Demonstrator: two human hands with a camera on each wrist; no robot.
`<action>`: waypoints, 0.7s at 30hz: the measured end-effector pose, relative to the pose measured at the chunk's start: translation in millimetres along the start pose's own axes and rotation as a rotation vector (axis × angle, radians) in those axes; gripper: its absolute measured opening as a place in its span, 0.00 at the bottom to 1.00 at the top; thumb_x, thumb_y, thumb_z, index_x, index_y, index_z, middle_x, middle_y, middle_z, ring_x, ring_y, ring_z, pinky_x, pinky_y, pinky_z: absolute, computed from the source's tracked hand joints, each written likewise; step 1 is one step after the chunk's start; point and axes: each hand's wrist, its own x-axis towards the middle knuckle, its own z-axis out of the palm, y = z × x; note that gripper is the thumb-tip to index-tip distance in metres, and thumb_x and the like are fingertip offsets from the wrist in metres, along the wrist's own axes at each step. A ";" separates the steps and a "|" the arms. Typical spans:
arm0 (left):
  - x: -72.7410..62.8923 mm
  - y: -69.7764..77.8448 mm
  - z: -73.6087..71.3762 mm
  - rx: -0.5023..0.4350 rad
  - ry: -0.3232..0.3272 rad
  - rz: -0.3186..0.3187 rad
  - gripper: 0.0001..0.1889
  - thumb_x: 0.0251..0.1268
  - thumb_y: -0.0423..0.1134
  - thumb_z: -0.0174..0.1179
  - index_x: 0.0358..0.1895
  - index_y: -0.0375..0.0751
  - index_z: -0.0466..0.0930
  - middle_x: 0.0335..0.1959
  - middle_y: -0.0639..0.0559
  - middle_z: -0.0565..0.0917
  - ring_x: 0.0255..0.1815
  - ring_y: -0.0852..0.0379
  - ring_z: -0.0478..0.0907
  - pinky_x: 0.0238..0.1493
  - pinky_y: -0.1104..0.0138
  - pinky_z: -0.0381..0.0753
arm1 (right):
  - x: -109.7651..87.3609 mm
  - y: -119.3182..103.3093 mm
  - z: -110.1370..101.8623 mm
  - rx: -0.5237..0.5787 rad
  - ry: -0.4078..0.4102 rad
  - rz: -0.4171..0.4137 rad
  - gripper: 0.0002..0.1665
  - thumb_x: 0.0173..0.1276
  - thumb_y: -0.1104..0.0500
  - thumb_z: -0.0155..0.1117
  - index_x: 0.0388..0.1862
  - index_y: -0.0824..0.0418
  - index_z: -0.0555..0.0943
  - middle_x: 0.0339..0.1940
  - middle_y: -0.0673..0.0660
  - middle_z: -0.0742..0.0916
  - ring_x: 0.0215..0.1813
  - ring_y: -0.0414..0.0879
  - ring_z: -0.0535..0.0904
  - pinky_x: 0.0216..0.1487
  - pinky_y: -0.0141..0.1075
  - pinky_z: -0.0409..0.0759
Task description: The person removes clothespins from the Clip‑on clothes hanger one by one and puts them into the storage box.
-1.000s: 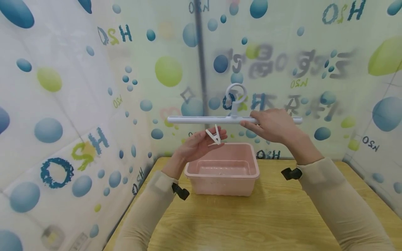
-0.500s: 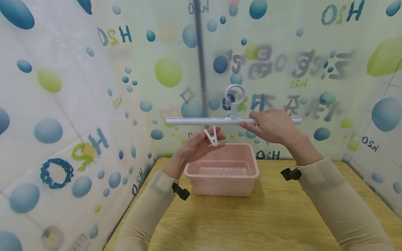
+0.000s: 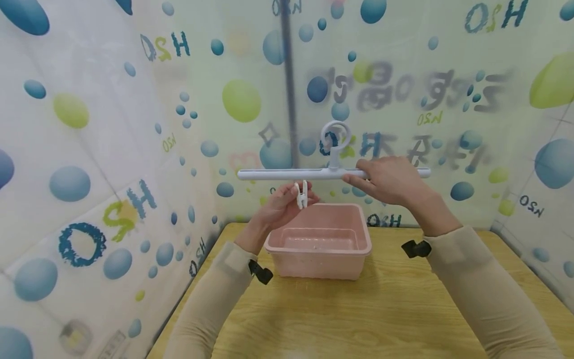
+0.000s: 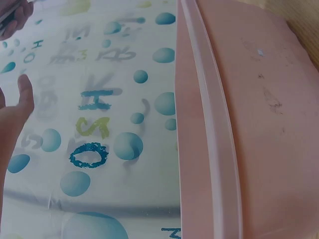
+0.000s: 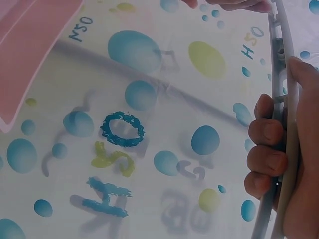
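Note:
A pale grey-white hanger point(image 3: 287, 174), with a straight bar and a round ring hook on top, is held level in the air. My right hand point(image 3: 390, 179) grips the bar right of the hook; in the right wrist view its fingers point(image 5: 266, 159) curl round the bar. My left hand point(image 3: 280, 207) is just below the bar's left half and pinches a small white clip point(image 3: 302, 195) between thumb and fingers. The clip stands nearly upright, its two prongs pointing up, close under the bar. In the left wrist view only part of the left hand point(image 4: 15, 117) shows and the clip is hidden.
Under the hands, a pink plastic basin point(image 3: 318, 264) stands on a wood-grain table point(image 3: 332, 319). Its rim point(image 4: 217, 124) fills the right part of the left wrist view. Curtains printed with bubbles and letters point(image 3: 242, 99) enclose the table at the back and sides.
The left hand has turned the clip from a tilted, wide V to a narrower, more upright stance, and its fingers have drawn in around it. The right hand and hanger have hardly moved.

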 end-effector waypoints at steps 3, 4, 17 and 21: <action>0.2 -1.2 1.9 0.010 0.042 0.020 0.15 0.64 0.51 0.63 0.45 0.45 0.80 0.43 0.57 0.79 0.49 0.61 0.85 0.68 0.64 0.73 | 0.5 -1.2 -0.4 0.000 -0.001 -0.002 0.29 0.76 0.31 0.44 0.31 0.52 0.72 0.18 0.50 0.75 0.21 0.45 0.71 0.23 0.38 0.64; 0.4 -1.5 2.6 0.014 0.053 0.028 0.15 0.64 0.51 0.63 0.45 0.45 0.80 0.42 0.57 0.79 0.48 0.61 0.85 0.67 0.64 0.73 | 0.6 -1.6 -0.4 0.002 -0.001 -0.001 0.29 0.76 0.30 0.44 0.31 0.52 0.72 0.17 0.50 0.75 0.21 0.45 0.71 0.23 0.38 0.64; 6.0 -0.3 15.5 0.213 0.258 0.157 0.12 0.57 0.51 0.70 0.40 0.52 0.84 0.36 0.59 0.85 0.41 0.63 0.81 0.46 0.73 0.77 | 1.1 -2.0 -0.8 0.003 -0.003 -0.001 0.29 0.75 0.30 0.45 0.31 0.52 0.73 0.17 0.50 0.75 0.20 0.45 0.71 0.24 0.38 0.64; 6.0 -1.0 19.4 0.341 0.345 0.187 0.14 0.56 0.55 0.69 0.41 0.54 0.83 0.35 0.62 0.85 0.41 0.63 0.79 0.51 0.69 0.73 | 1.3 -2.1 -0.7 0.001 -0.020 0.008 0.30 0.75 0.29 0.43 0.32 0.52 0.74 0.18 0.50 0.75 0.21 0.45 0.71 0.24 0.38 0.65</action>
